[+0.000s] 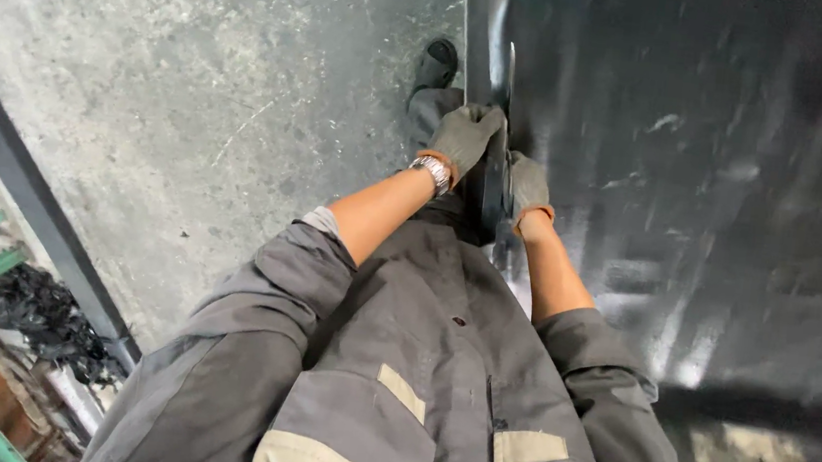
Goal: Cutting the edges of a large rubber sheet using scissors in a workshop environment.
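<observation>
Both gloved hands are clamped on the edge of a big dark metal sheet (696, 188), whose edge runs straight away from the body. The left hand (464, 136) grips farther out, the right hand (528, 187) closer in, fingers curled shut.

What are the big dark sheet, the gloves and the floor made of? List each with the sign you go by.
Dark sheet: probably metal, glossy, with streaky reflections and a thin rigid edge.
Glove on the left hand and on the right hand: knitted fabric, grey with orange cuffs, matte.
Floor: concrete by its look, rough, grey, scratched and stained.
</observation>
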